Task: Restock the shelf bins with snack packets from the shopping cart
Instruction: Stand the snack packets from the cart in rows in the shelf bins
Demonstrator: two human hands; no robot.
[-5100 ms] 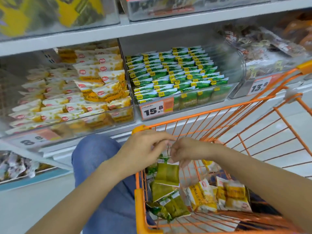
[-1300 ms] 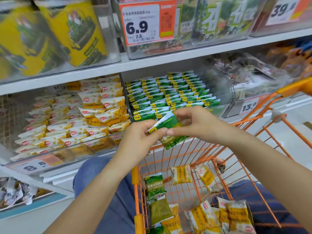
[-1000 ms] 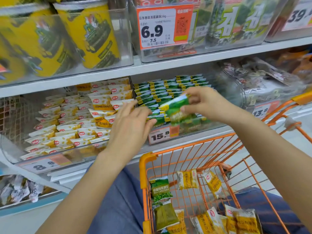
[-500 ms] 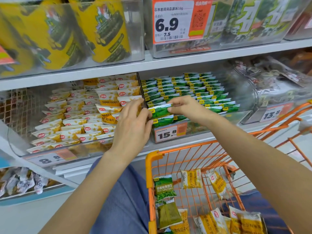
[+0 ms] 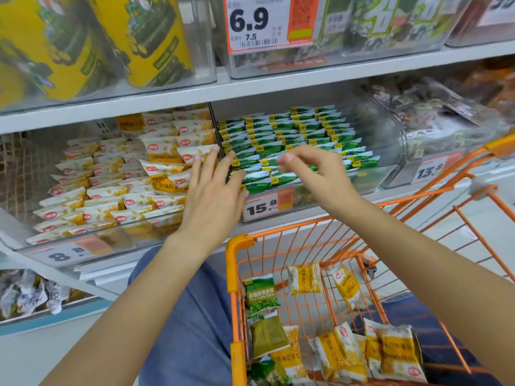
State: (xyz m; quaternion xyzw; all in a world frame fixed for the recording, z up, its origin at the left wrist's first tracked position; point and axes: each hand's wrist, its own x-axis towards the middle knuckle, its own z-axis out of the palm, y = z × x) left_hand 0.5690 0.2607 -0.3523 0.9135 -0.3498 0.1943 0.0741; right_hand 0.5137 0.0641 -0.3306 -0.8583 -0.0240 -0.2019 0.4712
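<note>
Both my hands hover empty, left hand (image 5: 213, 188) fingers spread, right hand (image 5: 315, 174) loosely curled, at the clear bin of green packets (image 5: 281, 143); remaining green and yellow foil snack packets (image 5: 338, 355) lie below in the orange wire cart (image 5: 237, 274), nearer my right hand.

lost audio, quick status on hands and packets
Both hands empty: left hand, right hand over green packets. More packets in cart. Nothing blocking.

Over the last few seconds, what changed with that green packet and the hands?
The green packet went from the cart up into the green packets' bin, and the right hand let it go. The left hand lies open at the bin's front. The packets left in the shopping cart stayed put.
</note>
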